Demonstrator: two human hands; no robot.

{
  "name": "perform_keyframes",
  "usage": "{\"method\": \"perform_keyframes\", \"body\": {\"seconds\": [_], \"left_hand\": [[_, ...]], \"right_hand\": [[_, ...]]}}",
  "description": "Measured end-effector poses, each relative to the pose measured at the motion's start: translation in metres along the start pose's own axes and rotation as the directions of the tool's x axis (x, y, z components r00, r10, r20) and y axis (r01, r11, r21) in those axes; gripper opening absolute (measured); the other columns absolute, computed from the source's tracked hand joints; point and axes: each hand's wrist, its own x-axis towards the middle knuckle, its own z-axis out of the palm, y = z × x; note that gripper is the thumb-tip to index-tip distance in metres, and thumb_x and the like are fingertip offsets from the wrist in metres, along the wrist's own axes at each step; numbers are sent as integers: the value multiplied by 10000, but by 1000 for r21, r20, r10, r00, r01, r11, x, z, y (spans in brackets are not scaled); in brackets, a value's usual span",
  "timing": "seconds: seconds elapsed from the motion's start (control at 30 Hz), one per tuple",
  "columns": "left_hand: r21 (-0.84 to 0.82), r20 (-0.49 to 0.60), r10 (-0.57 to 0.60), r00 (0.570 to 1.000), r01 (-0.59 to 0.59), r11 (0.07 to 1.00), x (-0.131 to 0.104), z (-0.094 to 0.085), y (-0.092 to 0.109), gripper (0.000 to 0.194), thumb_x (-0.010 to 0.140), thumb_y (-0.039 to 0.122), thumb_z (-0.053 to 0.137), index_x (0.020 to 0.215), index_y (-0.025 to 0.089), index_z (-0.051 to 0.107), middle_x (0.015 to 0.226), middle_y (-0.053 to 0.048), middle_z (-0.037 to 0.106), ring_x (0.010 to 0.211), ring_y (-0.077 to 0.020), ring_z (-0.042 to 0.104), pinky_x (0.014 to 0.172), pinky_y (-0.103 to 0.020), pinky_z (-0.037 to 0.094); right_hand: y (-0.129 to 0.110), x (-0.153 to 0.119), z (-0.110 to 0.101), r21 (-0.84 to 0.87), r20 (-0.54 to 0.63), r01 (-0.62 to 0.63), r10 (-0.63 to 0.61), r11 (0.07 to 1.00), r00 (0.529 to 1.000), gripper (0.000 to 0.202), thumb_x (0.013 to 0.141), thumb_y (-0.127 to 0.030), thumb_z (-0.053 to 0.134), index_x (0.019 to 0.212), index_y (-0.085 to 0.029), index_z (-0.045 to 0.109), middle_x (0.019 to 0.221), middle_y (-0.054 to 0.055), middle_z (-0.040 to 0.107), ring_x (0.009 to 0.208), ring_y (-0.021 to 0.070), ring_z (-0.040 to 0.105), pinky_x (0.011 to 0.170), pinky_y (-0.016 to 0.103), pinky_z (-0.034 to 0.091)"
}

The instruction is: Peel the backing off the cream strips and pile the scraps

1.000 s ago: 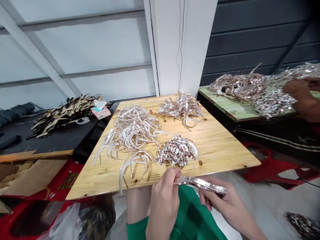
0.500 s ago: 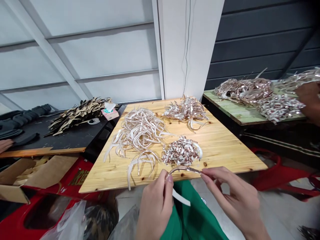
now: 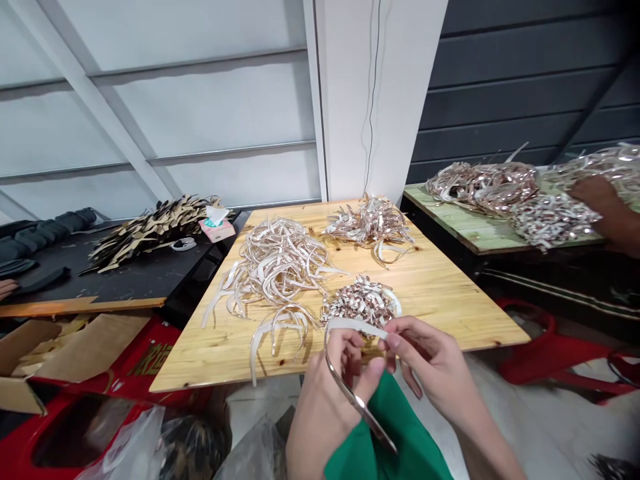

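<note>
My right hand pinches one end of a narrow curved strip, pale on one side and shiny rose-gold on the other. The strip arches over my left hand and its shiny length hangs down across the back of that hand. Bent fingers and a thumb set apart from them leave my left hand without a visible grip on the strip. Just beyond both hands lies a heap of short shiny pieces on the wooden table. Loose curved strips rest left of that heap.
A tangle of strips and a shiny bundle lie farther back. On the left, a dark table holds tan-and-black pieces and a tissue box. Another person's hand touches the shiny pile at right. Red stools stand below.
The strip has turned over, its pale side now up by my right hand and its shiny length hanging over my left. My right hand has moved left, and my left fingers have loosened their pinch.
</note>
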Motion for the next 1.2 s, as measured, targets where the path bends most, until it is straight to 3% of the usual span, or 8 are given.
{"method": "perform_keyframes", "body": {"seconds": [0.1,0.27,0.43,0.67,0.77,0.87,1.0,1.2], "left_hand": [[12,-34,30,999,-30,999,10,14,1,282,1052,484,579,902,246,558,712,14,662,618,-178,615,611,-289,437],[176,-46,203,978,-192,965,16,23,-2,327,1096,383,535,801,243,552,711,12,626,640,-176,618,611,-290,421],[272,-28,299,954,-280,921,12,26,-1,332,1129,273,478,814,233,571,832,-10,644,748,-175,635,698,-280,446],[289,-60,274,960,-246,925,6,29,-2,335,1118,247,488,784,236,508,787,-2,601,698,-168,591,648,-275,407],[247,-91,285,954,-256,935,5,27,-3,341,1122,242,477,784,234,528,775,-5,602,696,-169,599,653,-268,425],[191,-152,276,949,-246,950,5,23,-4,384,1137,358,467,792,231,580,736,-3,602,663,-169,602,634,-269,434],[65,-165,141,976,-132,989,4,13,-9,526,1149,540,336,813,233,599,709,-9,596,638,-177,577,628,-294,439],[21,-223,61,973,-58,998,3,6,-28,561,1129,622,280,815,259,569,684,-5,558,611,-196,547,607,-323,447]], "right_hand": [[3,4,2,41,83,-54,50,998,995,435,949,-599,758,990,-172,680,603,-14,660,343,61,411,342,176,282],[9,5,1,107,180,-47,28,993,983,405,954,-590,758,998,-193,690,642,-35,624,407,79,468,381,174,392],[8,2,2,72,68,-7,2,997,998,350,938,-522,800,1103,-219,738,794,19,711,555,145,629,379,179,460],[18,-9,2,-59,5,63,-62,996,998,198,902,-351,863,1007,-205,780,830,61,808,617,199,748,419,203,560],[19,-13,9,-167,-73,163,-177,973,982,122,948,-327,805,984,-210,812,852,75,836,631,204,773,412,195,558],[12,-14,20,-305,-150,252,-308,918,940,100,960,-308,778,958,-227,837,820,54,843,549,168,733,385,188,530],[2,-7,29,-402,-123,344,-422,849,898,63,941,-241,783,910,-239,838,731,6,831,508,150,719,479,208,598],[4,3,36,-442,-22,419,-476,793,879,95,971,-194,726,972,-232,813,872,20,871,633,156,785,549,206,607]]}}
